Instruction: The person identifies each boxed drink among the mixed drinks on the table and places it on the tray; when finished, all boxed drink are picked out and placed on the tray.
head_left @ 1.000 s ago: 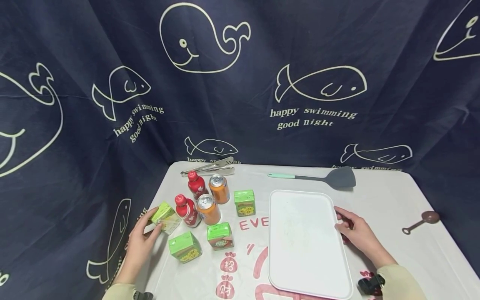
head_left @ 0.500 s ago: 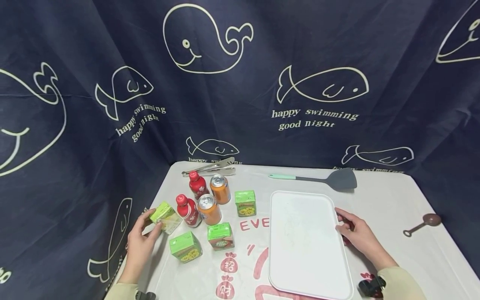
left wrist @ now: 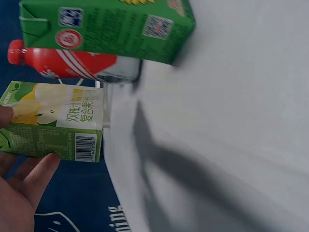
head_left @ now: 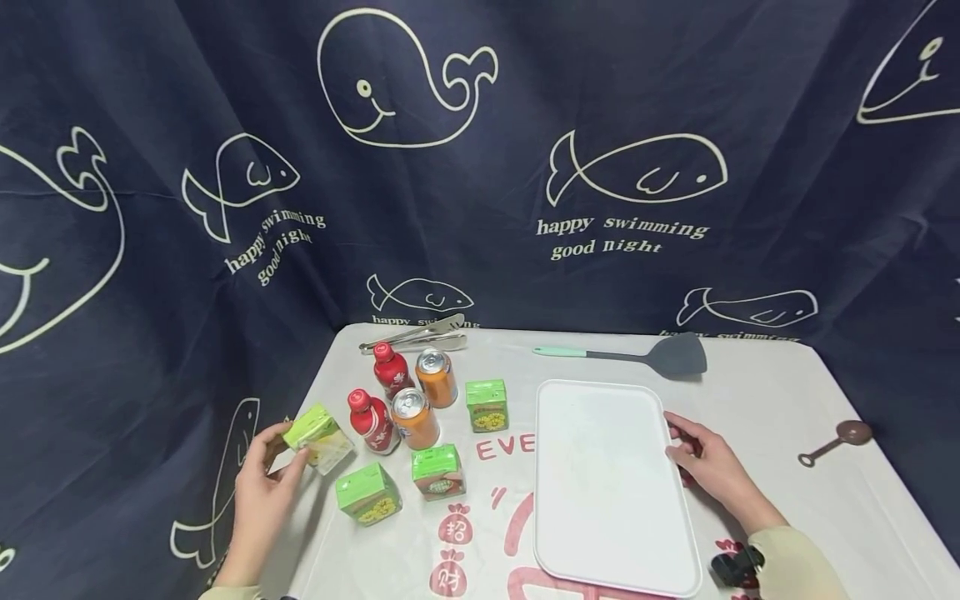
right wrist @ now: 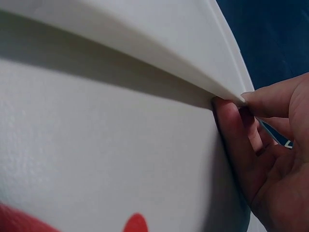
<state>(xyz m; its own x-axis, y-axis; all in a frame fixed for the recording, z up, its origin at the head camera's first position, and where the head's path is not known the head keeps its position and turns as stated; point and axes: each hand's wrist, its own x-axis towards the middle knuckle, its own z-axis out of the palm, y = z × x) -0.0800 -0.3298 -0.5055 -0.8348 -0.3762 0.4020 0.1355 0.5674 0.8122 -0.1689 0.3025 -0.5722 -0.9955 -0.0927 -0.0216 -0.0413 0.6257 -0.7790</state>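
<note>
While the left hand (head_left: 262,492) grips a yellow-green juice carton (head_left: 320,439) near the tabletop (head_left: 750,392)'s left edge in the head view, the right hand (head_left: 708,462) pinches the white tray (head_left: 611,483)'s right rim, well apart from the carton. In the left wrist view, the carton lies between thumb (left wrist: 5,116) and fingers (left wrist: 41,176), near a red bottle (left wrist: 91,65). The right wrist view shows the right hand clamped on the tray's rim.
</note>
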